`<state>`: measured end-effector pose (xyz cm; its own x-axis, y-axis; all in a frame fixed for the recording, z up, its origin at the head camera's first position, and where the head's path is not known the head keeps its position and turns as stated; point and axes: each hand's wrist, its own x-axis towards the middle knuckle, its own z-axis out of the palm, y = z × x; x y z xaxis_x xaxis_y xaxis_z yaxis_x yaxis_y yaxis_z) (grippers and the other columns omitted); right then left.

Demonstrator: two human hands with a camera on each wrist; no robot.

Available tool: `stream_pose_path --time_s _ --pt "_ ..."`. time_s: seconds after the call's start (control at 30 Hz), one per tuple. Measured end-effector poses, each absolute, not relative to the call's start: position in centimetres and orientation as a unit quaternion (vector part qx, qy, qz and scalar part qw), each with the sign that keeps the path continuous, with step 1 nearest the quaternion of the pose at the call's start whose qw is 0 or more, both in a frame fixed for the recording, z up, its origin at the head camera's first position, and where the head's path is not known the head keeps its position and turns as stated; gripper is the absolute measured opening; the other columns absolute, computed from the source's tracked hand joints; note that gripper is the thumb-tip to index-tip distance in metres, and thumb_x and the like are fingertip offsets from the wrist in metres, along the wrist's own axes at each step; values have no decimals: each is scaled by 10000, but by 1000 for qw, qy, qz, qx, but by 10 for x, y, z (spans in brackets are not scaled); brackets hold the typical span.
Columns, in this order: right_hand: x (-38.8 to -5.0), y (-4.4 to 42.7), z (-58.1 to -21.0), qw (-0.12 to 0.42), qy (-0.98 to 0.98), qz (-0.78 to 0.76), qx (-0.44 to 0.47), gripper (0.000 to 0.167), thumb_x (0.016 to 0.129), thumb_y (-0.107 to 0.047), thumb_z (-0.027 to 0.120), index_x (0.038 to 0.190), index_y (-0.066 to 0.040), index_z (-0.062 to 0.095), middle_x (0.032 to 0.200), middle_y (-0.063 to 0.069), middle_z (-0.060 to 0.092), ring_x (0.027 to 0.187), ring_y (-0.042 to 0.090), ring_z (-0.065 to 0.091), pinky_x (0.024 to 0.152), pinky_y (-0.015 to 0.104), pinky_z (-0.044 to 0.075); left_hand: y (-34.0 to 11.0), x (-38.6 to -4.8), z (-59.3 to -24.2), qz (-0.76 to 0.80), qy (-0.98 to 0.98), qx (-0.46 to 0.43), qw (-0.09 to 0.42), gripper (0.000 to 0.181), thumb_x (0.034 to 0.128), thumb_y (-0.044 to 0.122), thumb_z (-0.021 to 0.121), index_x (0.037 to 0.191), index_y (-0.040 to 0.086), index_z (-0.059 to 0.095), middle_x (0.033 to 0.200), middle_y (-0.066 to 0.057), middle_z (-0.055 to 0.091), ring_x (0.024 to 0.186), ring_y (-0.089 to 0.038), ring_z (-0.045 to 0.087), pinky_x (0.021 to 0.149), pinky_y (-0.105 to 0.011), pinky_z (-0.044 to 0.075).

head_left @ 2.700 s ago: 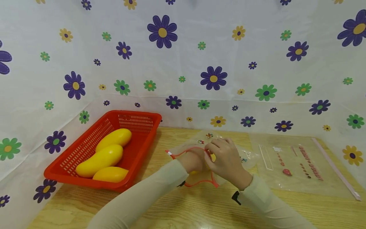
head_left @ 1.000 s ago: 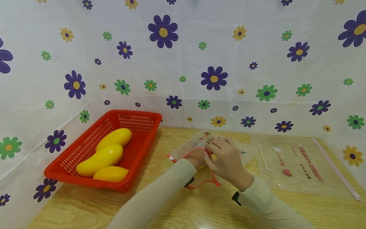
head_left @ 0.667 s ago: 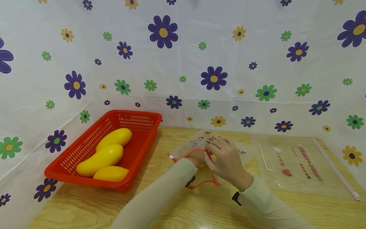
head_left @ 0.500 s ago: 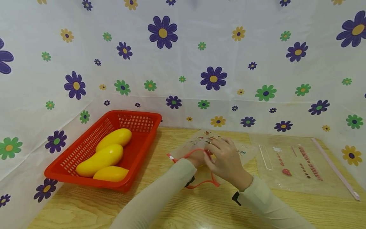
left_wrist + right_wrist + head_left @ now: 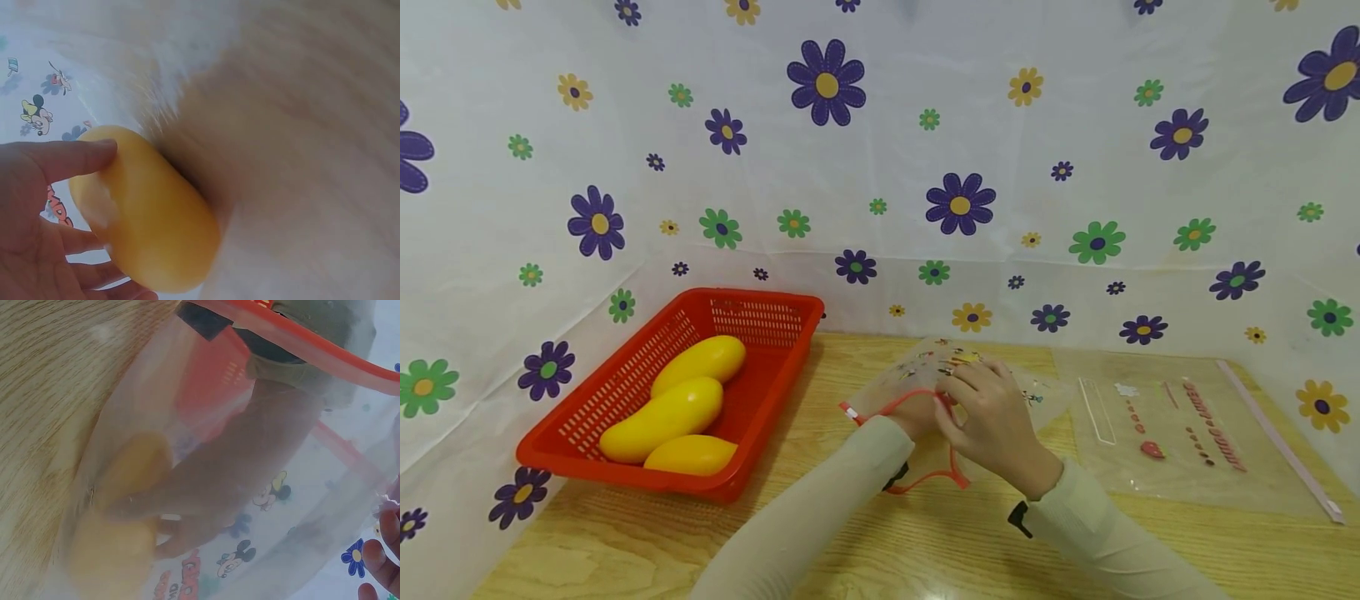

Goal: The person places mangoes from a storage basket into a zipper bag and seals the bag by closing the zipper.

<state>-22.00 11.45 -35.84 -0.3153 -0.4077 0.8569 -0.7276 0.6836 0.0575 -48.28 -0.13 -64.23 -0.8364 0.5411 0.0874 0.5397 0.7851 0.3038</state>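
A clear zip bag [image 5: 891, 379] with a red rim and cartoon prints lies in the middle of the table, its mouth gaping. My left hand [image 5: 917, 412] reaches through the mouth into it. Inside, that hand holds a yellow mango [image 5: 150, 212], thumb on top and fingers behind, as the left wrist view shows. Through the cloudy plastic in the right wrist view, more yellow [image 5: 112, 559] shows below the thumb; I cannot tell whether it is a second mango. My right hand [image 5: 996, 417] pinches the bag's red rim between thumb and forefinger.
At the left stands a red plastic basket [image 5: 782, 400] with a yellow mango [image 5: 700, 367] at the back, another mango [image 5: 662, 421] before it and a third mango [image 5: 692, 456] in front. A second zip bag [image 5: 1150, 487] with a pink slider edge lies flat at the right. A flowered cloth [image 5: 880, 150] hangs behind.
My left hand has gone deeper into the bag, its forearm shifting right. Yellow now shows through the plastic farther back, above the right hand's fingers. The right hand keeps its place.
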Motion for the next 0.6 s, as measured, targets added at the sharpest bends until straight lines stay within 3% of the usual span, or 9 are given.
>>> stream_pose_path --time_s 0.13,0.23,0.37,0.47,0.6 --pt "-220 115 -358 465 -792 171 358 41 718 -111 694 738 -87 667 683 9 614 646 163 559 686 358 450 2 -533 -708 158 937 310 -23 110 856 402 583 828 299 611 789 189 586 730 17 525 709 -164 426" --pt "-220 115 -358 466 -791 170 358 44 717 -112 697 740 -89 667 689 9 618 648 164 562 684 356 448 6 -536 -717 -26 924 358 -130 210 908 404 483 909 226 594 836 143 574 756 -11 510 706 -165 422" --pt "-220 115 -359 464 -792 170 357 46 719 -115 702 744 -95 668 694 4 623 650 160 563 687 354 447 9 -500 -685 -292 844 368 -258 343 936 425 389 1035 124 522 949 63 539 838 -85 483 762 -211 422" --pt "-220 115 -359 464 -792 170 358 46 720 -115 700 746 -96 667 690 2 622 650 159 565 689 355 448 4 -463 -649 -354 824 367 -245 374 932 459 427 1092 133 516 1025 69 549 900 -82 490 807 -213 418" --pt "-220 114 -359 465 -791 172 358 47 720 -115 698 744 -92 664 679 1 616 651 162 567 690 357 450 -2 -423 -600 -363 820 371 -239 362 988 426 325 1167 164 499 1094 107 551 968 -50 497 858 -188 414"
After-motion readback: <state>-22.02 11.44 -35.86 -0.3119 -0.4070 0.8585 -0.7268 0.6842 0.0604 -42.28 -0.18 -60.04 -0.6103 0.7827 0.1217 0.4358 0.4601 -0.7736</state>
